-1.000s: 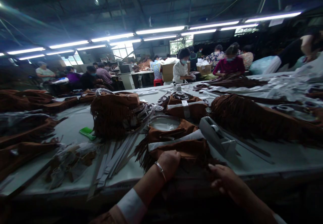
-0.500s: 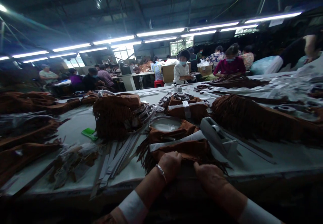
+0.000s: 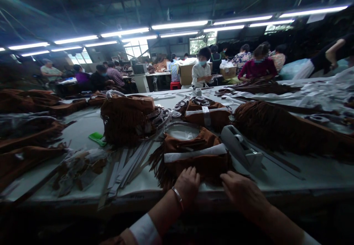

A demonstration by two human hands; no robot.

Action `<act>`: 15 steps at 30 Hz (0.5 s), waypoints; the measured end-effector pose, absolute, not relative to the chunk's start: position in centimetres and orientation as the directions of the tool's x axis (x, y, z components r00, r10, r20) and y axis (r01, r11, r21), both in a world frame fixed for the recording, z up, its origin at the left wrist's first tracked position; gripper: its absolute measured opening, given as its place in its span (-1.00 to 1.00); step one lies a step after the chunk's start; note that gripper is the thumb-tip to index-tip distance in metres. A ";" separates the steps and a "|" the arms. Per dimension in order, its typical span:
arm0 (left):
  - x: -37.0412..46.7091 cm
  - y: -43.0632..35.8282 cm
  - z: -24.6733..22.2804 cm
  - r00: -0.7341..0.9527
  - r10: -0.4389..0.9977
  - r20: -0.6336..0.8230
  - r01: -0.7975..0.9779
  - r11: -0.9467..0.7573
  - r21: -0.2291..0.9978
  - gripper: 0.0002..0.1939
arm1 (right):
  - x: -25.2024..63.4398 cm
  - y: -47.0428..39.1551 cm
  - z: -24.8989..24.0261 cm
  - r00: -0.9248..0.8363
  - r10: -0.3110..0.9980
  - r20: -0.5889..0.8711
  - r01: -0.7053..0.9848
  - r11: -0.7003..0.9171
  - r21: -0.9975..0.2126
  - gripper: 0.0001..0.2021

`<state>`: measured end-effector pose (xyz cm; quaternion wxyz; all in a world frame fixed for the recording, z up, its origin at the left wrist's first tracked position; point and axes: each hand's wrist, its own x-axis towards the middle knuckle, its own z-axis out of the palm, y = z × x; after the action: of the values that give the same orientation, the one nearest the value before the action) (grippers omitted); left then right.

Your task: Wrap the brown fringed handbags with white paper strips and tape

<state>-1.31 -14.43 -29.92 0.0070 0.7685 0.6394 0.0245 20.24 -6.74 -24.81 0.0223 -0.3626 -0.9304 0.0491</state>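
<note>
A brown fringed bag (image 3: 199, 165) lies on the table in front of me, with a white paper strip (image 3: 196, 153) across it and a handle wrapped in pale material at its far side. My left hand (image 3: 188, 184), with a silver bangle at the wrist, rests its outstretched fingers on the bag's near part. Toward the bag's near right corner, my right hand (image 3: 242, 191) has its fingers extended, touching or just over the fringe. Neither hand visibly grips anything; both thumbs are mostly hidden. A grey tape dispenser (image 3: 240, 147) stands right beside the bag.
More brown fringed bags (image 3: 127, 118) and a fringed pile (image 3: 287, 127) lie around. Pale strips (image 3: 129, 167), a green object (image 3: 97, 139) and plastic-wrapped brown pieces (image 3: 83, 169) are at left. A taped bag (image 3: 207, 114) sits behind. Several people work across the table.
Both hands have loosened from the bag's near edge, where their fingers were pinched. The fingers are now stretched out, and the right hand has moved slightly right. The bag's near side lies flatter.
</note>
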 end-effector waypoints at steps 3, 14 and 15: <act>-1.9 -14.6 -29.7 0.178 0.982 0.069 0.979 -0.184 0.092 -0.67 | 16.9 -7.1 -25.4 -0.835 0.534 0.131 0.515 0.844 -0.151 -0.81; -5.8 -16.4 -30.3 0.300 0.938 0.172 0.933 -0.326 0.150 -0.58 | 16.6 -8.6 -28.3 -0.883 0.450 0.133 0.383 0.855 -0.350 -0.69; -5.8 -16.3 -30.4 0.297 0.940 0.167 0.932 -0.323 0.162 -0.57 | 16.8 -8.9 -28.4 -0.892 0.429 0.144 0.365 0.870 -0.333 -0.60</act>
<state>-5.81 -16.34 -30.44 0.0168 0.8052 0.5814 0.1159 16.84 -8.90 -28.37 0.1072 -0.2067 -0.9609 0.1500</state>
